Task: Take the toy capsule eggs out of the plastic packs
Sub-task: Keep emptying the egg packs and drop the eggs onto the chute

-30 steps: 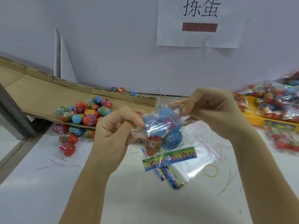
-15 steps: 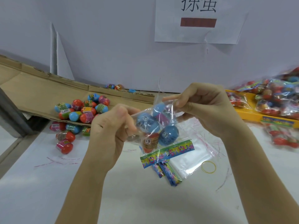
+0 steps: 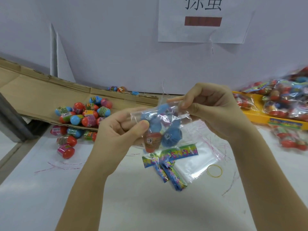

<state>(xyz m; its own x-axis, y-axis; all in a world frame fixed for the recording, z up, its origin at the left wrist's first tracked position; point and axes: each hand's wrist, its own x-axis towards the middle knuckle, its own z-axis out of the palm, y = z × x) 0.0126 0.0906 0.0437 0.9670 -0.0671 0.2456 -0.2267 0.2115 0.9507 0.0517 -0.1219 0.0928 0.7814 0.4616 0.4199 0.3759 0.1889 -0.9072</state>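
White tabletop (image 3: 50, 205) is stretching across the lower frame in the head view, with a pale wall behind it carrying a paper sign (image 3: 205, 20) at the upper middle. A flattened cardboard sheet (image 3: 33, 95) is lying at the left, and a heap of loose capsule eggs (image 3: 86, 117) is resting partly on its edge and partly on the table. At centre frame, the plastic pack (image 3: 160, 120) is hanging above the table between both hands. The left hand (image 3: 120, 135) is pinching the pack's left side between thumb and curled fingers. The right hand (image 3: 215, 112) is gripping the upper right edge with thumb and forefinger. A red egg (image 3: 152, 140) and a blue egg (image 3: 171, 135) are sitting inside the pack, just above its colourful card strip (image 3: 171, 155). Below, empty clear bags (image 3: 196, 160) and a yellow rubber band (image 3: 214, 170) are lying on the table. At the right edge, full packs (image 3: 286, 100) are piling on a yellow tray (image 3: 255, 114).
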